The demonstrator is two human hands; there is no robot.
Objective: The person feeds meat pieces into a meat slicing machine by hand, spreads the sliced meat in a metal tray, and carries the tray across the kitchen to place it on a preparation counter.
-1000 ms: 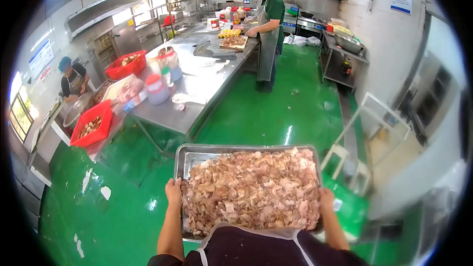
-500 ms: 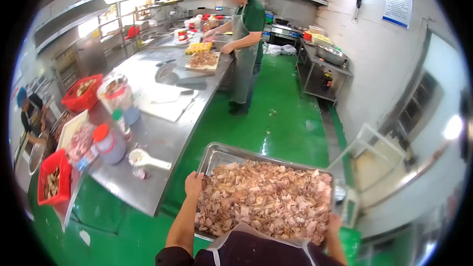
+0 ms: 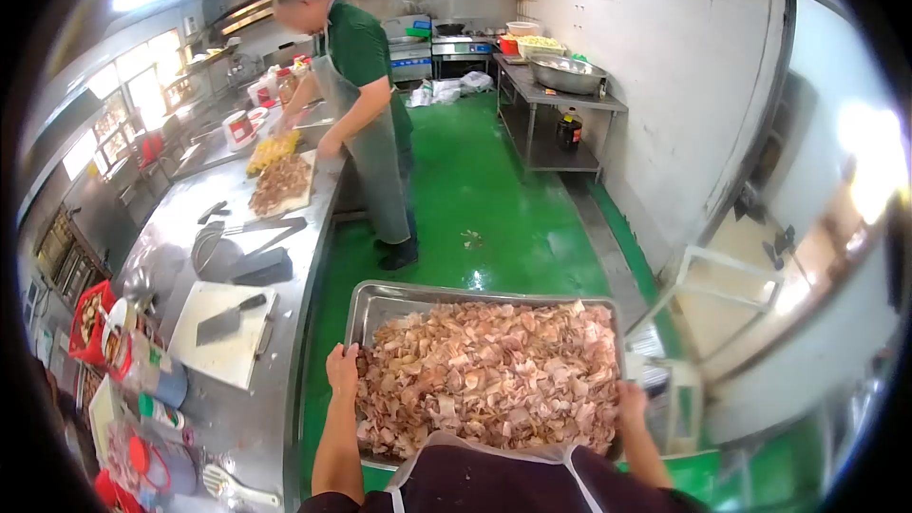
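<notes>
A large rectangular metal tray (image 3: pixel 370 309), heaped with chopped pale-pink meat (image 3: pixel 494 370), is in front of my body. My left hand (image 3: pixel 342 368) is closed on its left rim, fingers curled over the edge. My right hand (image 3: pixel 631 403) grips the right rim, its fingers partly hidden. The tray's near edge lies against my apron (image 3: pixel 446 442). To the left, a cleaver (image 3: pixel 220 327) lies on a white cutting board (image 3: pixel 242 361) on the steel table (image 3: pixel 304 275). A strainer (image 3: pixel 211 252) and a dark flat blade or tool (image 3: pixel 261 268) lie beyond it.
A co-worker in a green shirt (image 3: pixel 366 47) stands at the table's far side, hands near a board of chopped meat (image 3: pixel 283 182). Green floor (image 3: pixel 503 218) runs ahead. On the right are a steel shelf table (image 3: pixel 560 100) with a big bowl (image 3: pixel 567 74) and a white frame (image 3: pixel 727 275).
The view has turned and moved forward along the table, so the co-worker and cutting board appear closer. The tray stays held in both hands, a little further left in view.
</notes>
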